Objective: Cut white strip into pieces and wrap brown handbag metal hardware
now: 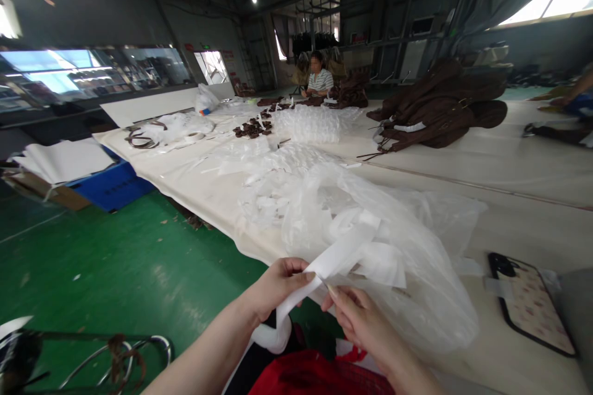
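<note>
My left hand (pixel 281 289) is closed on a white strip (pixel 345 250) of soft, flat material, thumb on top. The strip's far end rests among white pieces by a clear plastic bag (pixel 428 271), and its lower end hangs folded over my lap. Close beside it, my right hand (pixel 354 313) is pinched at the strip's edge. A thin dark sliver shows at those fingertips; what it is cannot be made out. Both hands are just off the table's near edge.
A phone (pixel 537 305) in a patterned case lies at right on the pale table (pixel 495 166). Farther back are bubble wrap (pixel 319 123), brown garments (pixel 435 108) and small brown pieces (pixel 252 128). A person (pixel 319 80) sits beyond. A blue crate (pixel 111 185) stands left.
</note>
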The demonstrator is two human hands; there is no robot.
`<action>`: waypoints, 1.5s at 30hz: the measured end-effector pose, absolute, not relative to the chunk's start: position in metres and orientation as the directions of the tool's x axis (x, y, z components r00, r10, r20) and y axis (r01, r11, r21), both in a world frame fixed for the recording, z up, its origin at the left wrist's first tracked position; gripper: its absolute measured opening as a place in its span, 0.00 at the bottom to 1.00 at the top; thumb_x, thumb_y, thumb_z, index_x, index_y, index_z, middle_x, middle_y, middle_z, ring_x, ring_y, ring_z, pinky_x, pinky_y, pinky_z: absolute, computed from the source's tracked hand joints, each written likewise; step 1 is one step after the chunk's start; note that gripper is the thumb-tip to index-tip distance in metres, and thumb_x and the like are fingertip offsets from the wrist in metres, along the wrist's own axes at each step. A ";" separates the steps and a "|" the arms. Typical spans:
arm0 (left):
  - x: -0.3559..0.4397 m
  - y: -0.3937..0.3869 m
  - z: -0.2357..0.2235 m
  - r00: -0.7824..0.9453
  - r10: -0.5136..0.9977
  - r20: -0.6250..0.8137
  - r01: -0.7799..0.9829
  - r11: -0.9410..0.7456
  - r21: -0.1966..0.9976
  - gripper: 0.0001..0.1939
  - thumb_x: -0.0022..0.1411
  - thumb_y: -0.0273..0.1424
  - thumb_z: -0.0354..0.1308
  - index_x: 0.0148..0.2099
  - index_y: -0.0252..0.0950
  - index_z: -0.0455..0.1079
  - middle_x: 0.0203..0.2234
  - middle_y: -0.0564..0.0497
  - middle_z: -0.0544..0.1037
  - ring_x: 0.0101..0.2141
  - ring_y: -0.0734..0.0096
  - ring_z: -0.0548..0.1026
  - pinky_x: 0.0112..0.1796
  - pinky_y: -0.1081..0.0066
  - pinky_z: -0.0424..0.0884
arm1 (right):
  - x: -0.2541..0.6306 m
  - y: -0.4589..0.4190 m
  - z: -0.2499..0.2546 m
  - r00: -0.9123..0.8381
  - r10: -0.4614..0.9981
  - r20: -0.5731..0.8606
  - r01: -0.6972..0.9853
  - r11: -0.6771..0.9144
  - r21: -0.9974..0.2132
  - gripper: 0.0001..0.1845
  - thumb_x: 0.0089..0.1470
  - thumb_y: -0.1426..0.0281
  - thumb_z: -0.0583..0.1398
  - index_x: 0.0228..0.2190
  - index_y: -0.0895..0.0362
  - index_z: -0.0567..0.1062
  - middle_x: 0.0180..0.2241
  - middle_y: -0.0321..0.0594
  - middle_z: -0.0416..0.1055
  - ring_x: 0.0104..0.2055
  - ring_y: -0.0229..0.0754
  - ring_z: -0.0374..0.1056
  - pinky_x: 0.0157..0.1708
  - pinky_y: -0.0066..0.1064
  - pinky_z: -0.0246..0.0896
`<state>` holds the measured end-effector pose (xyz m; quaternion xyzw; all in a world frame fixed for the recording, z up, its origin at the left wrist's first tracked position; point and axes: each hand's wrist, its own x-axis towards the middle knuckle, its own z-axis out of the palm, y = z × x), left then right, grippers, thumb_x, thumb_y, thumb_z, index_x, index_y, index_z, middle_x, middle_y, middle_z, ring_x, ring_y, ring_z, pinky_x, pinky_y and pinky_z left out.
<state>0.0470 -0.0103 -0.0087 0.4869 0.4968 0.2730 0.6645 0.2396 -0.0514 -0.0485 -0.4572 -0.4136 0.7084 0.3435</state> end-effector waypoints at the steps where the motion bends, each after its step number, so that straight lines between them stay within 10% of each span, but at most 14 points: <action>1: 0.047 -0.010 -0.009 0.357 0.848 -0.393 0.143 0.366 0.920 0.25 0.49 0.49 0.67 0.34 0.30 0.74 0.20 0.53 0.70 0.18 0.79 0.64 0.19 0.78 0.60 | 0.239 -0.051 -0.049 -0.341 0.866 -0.367 -0.115 -0.426 -0.898 0.28 0.50 0.43 0.58 0.27 0.57 0.72 0.14 0.23 0.45 0.15 0.28 0.37 0.15 0.25 0.31; 21: 0.036 -0.010 -0.016 0.309 0.864 -0.397 0.266 0.322 0.909 0.27 0.49 0.52 0.65 0.33 0.29 0.75 0.18 0.54 0.67 0.19 0.79 0.60 0.19 0.78 0.54 | 0.207 -0.046 -0.063 -0.361 0.847 -0.390 -0.288 -0.499 -0.817 0.39 0.30 0.32 0.59 0.23 0.57 0.69 0.09 0.20 0.49 0.07 0.25 0.39 0.07 0.22 0.29; 45: 0.061 0.045 0.032 0.420 0.841 -0.340 0.223 0.268 0.937 0.21 0.44 0.43 0.69 0.33 0.29 0.76 0.20 0.55 0.70 0.20 0.80 0.62 0.23 0.77 0.57 | 0.233 -0.023 -0.024 -0.249 0.884 -0.396 -0.419 -0.466 -0.779 0.30 0.38 0.42 0.65 0.24 0.58 0.71 0.11 0.21 0.47 0.10 0.23 0.36 0.10 0.22 0.26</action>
